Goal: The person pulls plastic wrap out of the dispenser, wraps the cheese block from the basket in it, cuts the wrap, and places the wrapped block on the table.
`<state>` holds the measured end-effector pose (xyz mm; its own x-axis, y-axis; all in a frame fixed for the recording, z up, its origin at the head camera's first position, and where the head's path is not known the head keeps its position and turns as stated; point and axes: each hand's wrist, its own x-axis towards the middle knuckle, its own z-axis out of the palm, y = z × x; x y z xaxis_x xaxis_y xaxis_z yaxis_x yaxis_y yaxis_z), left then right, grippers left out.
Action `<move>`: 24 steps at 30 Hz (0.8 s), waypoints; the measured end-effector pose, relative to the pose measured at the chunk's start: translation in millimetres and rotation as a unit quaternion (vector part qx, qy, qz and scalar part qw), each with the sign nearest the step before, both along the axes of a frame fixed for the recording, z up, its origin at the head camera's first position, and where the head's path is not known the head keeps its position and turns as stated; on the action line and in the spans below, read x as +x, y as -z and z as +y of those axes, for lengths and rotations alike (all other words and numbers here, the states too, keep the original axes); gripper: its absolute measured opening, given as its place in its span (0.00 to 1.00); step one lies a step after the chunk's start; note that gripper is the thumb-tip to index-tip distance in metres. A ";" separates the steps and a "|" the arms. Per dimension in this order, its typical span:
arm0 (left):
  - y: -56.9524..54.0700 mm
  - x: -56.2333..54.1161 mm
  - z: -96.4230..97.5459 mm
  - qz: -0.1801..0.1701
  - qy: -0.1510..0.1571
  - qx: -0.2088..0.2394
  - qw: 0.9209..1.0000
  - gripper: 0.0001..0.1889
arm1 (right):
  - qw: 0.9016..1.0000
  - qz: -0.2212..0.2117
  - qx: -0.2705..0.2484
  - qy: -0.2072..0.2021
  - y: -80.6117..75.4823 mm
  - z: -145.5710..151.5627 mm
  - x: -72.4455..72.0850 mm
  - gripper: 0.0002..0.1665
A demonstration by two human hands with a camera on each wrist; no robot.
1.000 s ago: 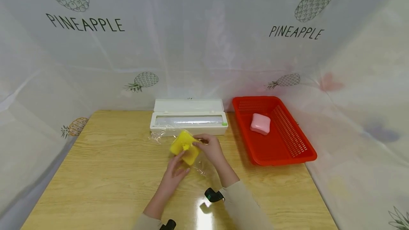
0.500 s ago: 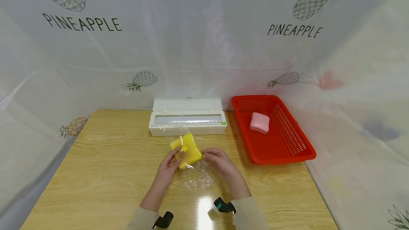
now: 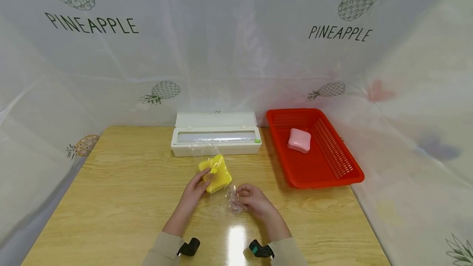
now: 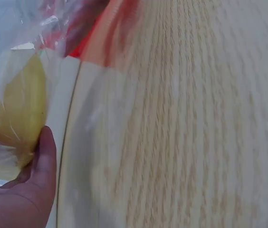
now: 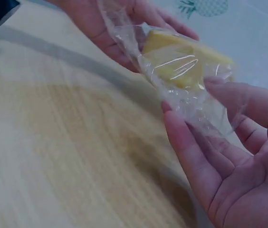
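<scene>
My left hand (image 3: 193, 192) grips a small yellow square box (image 3: 221, 176) with rounded corners, thumb and fingers at its left side. Clear cling film (image 3: 233, 201) covers the box and trails off it in loose folds. In the left wrist view the box (image 4: 24, 104) stands on edge between thumb and fingers, close above the hand. To its right, my right hand (image 3: 256, 201) pinches the loose end of the film. Seen from the right wrist, the crumpled film (image 5: 196, 107) lies between that hand's thumb and fingers, the box just beyond.
Behind the hands stands a white cling film dispenser (image 3: 236, 148), lid (image 3: 216, 119) raised and film roll (image 3: 218, 137) showing. A red basket (image 3: 325, 186) at the right holds a pink square box (image 3: 299, 140). A pineapple-print curtain (image 3: 236, 52) hangs behind the wooden table (image 3: 122, 192).
The right hand has left the box's edge, moving right and toward the front, and now gathers the loose film. The left hand keeps hold of the box, which has turned slightly.
</scene>
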<state>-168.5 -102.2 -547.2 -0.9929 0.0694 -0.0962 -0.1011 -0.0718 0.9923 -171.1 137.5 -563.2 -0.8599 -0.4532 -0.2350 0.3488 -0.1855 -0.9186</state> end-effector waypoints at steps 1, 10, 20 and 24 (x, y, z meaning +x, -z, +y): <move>1.5 -1.4 -0.4 -0.005 0.000 -0.004 1.000 0.23 | 1.000 0.000 -0.005 -0.007 2.4 1.3 1.6 0.13; 18.1 -11.8 -2.7 -0.030 -0.006 -0.035 0.999 0.20 | 0.999 -0.026 -0.020 -0.025 7.0 5.1 20.1 0.14; 17.4 -2.1 -12.2 -0.026 -0.015 -0.079 0.996 0.23 | 0.997 -0.051 -0.034 -0.039 12.3 3.1 28.3 0.17; 14.4 15.5 -16.0 -0.047 -0.026 -0.055 0.997 0.27 | 0.997 -0.058 -0.035 -0.041 14.9 3.9 30.5 0.18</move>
